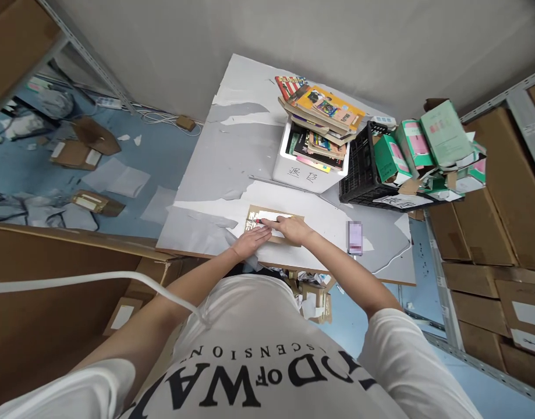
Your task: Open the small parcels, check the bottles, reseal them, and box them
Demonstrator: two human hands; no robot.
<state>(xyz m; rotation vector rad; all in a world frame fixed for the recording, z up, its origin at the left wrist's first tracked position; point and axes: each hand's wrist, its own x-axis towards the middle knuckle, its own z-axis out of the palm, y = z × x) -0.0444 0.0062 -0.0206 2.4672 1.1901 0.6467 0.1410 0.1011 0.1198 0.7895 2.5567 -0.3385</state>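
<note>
A flat piece of brown cardboard [281, 239] with white patches on it lies near the table's front edge. My left hand [251, 242] rests on its lower left part, fingers stretched out flat and holding nothing. My right hand [296, 229] reaches over the cardboard from the right, its fingers closed and the index finger pointing left. At that fingertip shows a slim tool with a red part [259, 221] and a thin dark tip, which touches or hovers over the white-streaked left end. Most of the tool is hidden by the hand, and its exact kind is unclear.
Behind the cardboard stands a white bin [308, 176] heaped with books [332, 109]. Right of it is a black crate [358, 180] of green boxes [446, 134]. A phone [355, 237] lies at the right. A white cable [140, 278] crosses my left arm. Cartons [479, 233] line the right side.
</note>
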